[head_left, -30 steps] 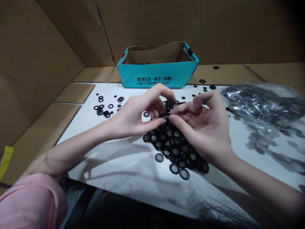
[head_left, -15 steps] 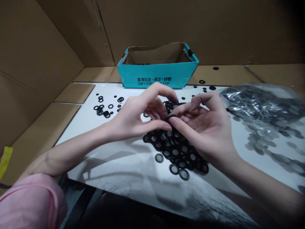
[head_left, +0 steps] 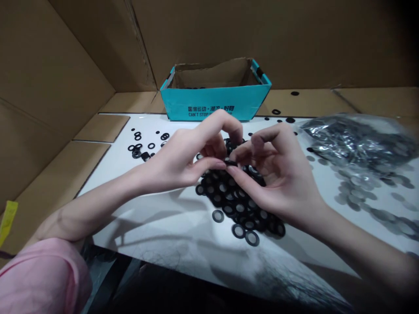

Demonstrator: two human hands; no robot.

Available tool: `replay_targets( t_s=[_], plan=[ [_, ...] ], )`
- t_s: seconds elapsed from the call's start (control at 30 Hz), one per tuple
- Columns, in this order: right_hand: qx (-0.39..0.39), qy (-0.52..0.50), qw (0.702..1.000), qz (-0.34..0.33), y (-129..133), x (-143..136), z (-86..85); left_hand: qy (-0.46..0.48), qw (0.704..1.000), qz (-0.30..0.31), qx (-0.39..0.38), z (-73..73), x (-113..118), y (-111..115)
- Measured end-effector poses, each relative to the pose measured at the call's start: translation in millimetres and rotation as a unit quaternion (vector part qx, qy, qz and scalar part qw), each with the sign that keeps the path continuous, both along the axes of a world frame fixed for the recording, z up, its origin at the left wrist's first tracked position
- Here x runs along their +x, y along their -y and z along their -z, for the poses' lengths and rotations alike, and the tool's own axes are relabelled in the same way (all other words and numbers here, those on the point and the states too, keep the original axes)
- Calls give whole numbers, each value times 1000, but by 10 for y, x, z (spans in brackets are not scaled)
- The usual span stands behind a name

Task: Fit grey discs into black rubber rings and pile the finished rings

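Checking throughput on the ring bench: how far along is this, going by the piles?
Done: a heap of black rings with mesh centres lies under the hands. In hand: left hand and right hand pinch one ring between fingertips. Left: loose plain rings at far left, grey discs spilling from the plastic bag. Contents of the teal box barely show.

Dim scene; white sheet (head_left: 170, 226) brightly lit, arm shadows across it; dark vignetted corners, right edge blurred.
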State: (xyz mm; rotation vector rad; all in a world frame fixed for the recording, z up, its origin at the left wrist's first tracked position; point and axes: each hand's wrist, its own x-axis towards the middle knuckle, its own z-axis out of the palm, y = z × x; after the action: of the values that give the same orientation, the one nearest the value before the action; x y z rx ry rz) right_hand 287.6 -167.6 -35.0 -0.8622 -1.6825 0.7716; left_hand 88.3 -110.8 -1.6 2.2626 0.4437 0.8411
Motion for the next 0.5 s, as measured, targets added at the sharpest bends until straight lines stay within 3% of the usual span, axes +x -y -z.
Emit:
replay_targets(
  t_s=[0.2,0.37,0.5],
  plan=[
    [-72,-132,987,58,-18,-76,37,36,998,-13,-44,97,79,62],
    [-71,-122,988,60,11,-93,41,75,997,-12,-26,158,118,97],
    [-61,-92,993,29,7,-78,39,24,999,16,-40,137,66,21]
  ],
)
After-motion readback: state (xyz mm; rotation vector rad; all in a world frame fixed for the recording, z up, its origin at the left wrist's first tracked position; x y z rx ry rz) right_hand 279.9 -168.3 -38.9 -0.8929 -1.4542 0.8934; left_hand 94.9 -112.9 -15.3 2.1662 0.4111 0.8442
